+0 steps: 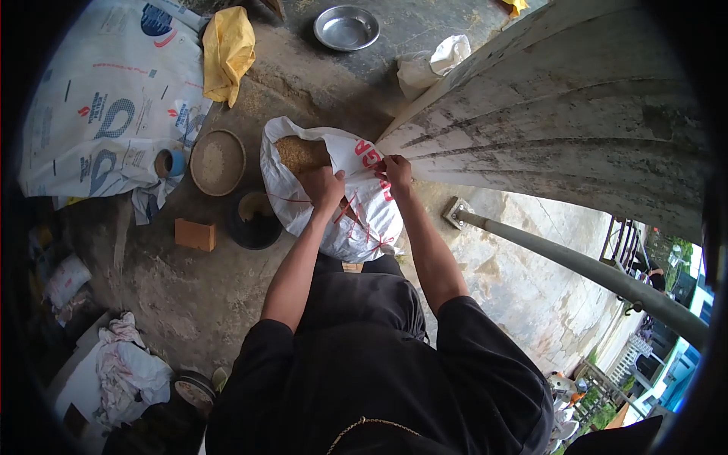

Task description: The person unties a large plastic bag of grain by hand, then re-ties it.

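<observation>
In front of my knees a white woven sack [282, 182] with red lettering stands with its mouth open. Golden grain [302, 154] shows inside. My left hand [324, 188] is closed at the near edge of the mouth, on the sack's material; its fingertips are partly hidden. On the sack's right side, by the red letters, my right hand [396, 171] is closed in a pinch on the sack. Red string [364, 227] crosses the sack's near side, where a tear or gap shows.
Left of the sack are a round woven basket [218, 163], a dark bucket [254, 241] and a brick [195, 235]. A large printed bag [114, 98] and yellow sack [229, 57] lie farther left. Ahead sits a metal basin [346, 28]. A big pale sheet [546, 114] and pole [561, 246] stand right.
</observation>
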Demonstrator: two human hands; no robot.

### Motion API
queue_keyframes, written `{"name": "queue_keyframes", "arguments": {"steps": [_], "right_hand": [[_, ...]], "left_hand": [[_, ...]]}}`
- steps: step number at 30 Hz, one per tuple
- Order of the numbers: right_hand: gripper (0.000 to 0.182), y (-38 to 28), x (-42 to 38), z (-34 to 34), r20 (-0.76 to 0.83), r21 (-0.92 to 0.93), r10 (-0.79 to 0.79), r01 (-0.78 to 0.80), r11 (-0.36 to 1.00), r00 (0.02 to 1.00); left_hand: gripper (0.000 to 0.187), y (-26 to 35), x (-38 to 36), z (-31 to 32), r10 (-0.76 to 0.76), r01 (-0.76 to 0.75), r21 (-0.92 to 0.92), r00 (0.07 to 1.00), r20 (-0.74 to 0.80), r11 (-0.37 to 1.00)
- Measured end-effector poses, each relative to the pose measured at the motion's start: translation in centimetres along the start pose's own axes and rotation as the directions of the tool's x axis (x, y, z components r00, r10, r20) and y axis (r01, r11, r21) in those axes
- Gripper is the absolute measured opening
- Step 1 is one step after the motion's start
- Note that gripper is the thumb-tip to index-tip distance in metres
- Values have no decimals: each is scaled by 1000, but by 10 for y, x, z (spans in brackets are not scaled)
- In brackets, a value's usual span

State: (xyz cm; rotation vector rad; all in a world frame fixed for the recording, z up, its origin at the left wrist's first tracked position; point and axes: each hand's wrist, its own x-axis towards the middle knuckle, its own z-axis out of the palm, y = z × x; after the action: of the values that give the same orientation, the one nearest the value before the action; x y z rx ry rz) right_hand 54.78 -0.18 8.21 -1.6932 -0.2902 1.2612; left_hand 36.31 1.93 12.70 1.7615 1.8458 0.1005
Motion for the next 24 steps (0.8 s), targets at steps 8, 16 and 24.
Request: {"name": "queue_keyframes", "arguments": {"steps": [8,16,24], "right_hand": [[20,32,31,-40,43,133,142,-146,980,989],[35,14,13,-12,506,-133,206,-160,978,838],[28,24,-9,7,670,-87,-162,293,952,725]], "left_hand": [[29,-3,-31,-5,-84,108,129,981,-175,986],[30,2,-45,7,-108,145,124,959,-262,982],[29,3,-40,3,-155,185,67,935,-318,980]]}}
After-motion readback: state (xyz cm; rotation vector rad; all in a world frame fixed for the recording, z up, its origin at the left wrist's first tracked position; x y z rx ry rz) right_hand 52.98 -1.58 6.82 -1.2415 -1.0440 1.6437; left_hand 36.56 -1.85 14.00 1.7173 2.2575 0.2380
